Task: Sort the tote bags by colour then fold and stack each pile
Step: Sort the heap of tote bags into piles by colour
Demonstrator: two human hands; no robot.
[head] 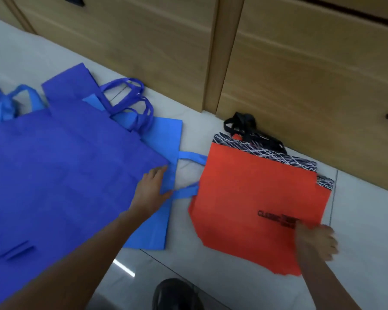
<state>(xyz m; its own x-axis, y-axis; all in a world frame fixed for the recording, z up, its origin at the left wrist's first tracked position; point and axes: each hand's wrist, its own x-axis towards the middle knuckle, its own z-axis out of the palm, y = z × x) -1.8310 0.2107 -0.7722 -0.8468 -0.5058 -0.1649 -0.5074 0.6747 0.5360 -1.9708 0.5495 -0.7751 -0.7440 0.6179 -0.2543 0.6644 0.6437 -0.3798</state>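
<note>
head view: left hand (151,189), fingers straight, steadies the dark blue fabric tote bag (61,166); blurred right hand (315,241) on the orange fabric tote bag (255,198), grip impossible to tell.

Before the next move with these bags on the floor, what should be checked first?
1. Left hand flat at the dark blue bag's edge: ok.
2. Right hand grip on the orange bag: cannot tell, blurred.
3. Colours apart: not ok, a light blue handle reaches the orange bag's edge.
4. Black handles tucked in: not ok, bunched beyond the bag's top.
5. Shoe off the bags: ok.
</note>
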